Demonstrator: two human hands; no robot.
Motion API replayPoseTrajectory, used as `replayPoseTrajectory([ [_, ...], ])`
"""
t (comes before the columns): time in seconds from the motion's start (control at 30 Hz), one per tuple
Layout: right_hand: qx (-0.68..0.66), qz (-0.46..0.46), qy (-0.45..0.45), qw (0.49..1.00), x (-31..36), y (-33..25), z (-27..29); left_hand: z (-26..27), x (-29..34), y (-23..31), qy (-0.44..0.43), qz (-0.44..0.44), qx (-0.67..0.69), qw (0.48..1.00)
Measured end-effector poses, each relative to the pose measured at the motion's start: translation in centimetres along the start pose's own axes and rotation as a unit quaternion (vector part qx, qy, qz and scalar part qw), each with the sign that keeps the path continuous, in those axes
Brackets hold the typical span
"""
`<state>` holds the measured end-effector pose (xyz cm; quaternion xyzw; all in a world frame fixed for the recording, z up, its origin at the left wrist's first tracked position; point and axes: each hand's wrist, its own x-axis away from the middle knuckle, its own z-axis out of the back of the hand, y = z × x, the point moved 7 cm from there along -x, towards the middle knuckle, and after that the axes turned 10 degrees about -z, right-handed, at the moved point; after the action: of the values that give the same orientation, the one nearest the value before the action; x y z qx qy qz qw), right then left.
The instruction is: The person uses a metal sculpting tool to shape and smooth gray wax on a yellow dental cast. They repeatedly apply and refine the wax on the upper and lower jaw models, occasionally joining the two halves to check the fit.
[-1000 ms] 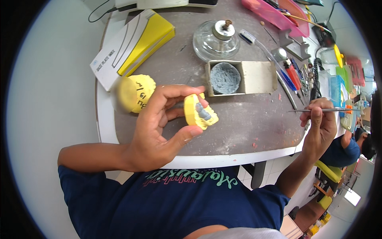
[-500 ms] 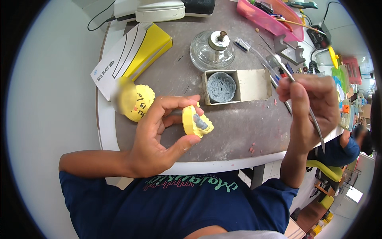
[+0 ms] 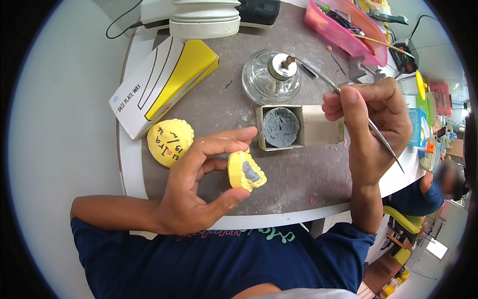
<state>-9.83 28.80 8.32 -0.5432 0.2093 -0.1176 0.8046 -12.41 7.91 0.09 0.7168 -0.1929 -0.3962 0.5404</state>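
My left hand [image 3: 191, 187] grips a yellow dental cast [image 3: 236, 171] by its sides, between the thumb and the fingers. A patch of blue-grey wax [image 3: 250, 172] sits on the cast's teeth. In my right hand [image 3: 373, 122] is a slim metal wax carver [image 3: 382, 139], held like a pen. Its far end reaches the wick of a glass spirit burner [image 3: 266, 87]; I can make out no flame. Between the hands lies an open small box [image 3: 322, 127] with a round cake of grey wax [image 3: 280, 127]. A second yellow cast [image 3: 169, 142], with handwriting, lies left of my left hand.
A white and yellow carton [image 3: 164, 84] lies at the left edge, behind the second cast. White equipment [image 3: 205, 20] stands at the back. A pink basket [image 3: 343, 32] of tools and a small brush [image 3: 311, 65] are at the back right. Another person [image 3: 416, 192] sits far right.
My right hand has brought the wax carver's far end left, to the burner's wick. The left hand still holds the cast. The whole view has shifted slightly.
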Motion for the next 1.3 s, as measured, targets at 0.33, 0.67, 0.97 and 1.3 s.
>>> replayPoseTrajectory([
  [0.33, 0.008, -0.003, 0.002, 1.0, -0.2, 0.2, -0.1, 0.0, -0.1, -0.5, -0.013, 0.009, 0.01, 1.0],
  [0.67, -0.006, 0.005, -0.052, 0.999, 1.2, -0.3, 0.1, -0.1, 0.0, -0.5, -0.014, 0.016, 0.011, 1.0],
  [0.97, 0.073, -0.048, -0.116, 0.989, 5.3, 1.5, -1.0, -0.1, 0.2, 0.9, -0.026, 0.017, 0.02, 0.999],
  [1.3, 0.059, -0.067, -0.111, 0.99, 5.2, 2.4, -1.2, -0.2, 0.1, 0.9, -0.039, 0.012, 0.005, 0.999],
])
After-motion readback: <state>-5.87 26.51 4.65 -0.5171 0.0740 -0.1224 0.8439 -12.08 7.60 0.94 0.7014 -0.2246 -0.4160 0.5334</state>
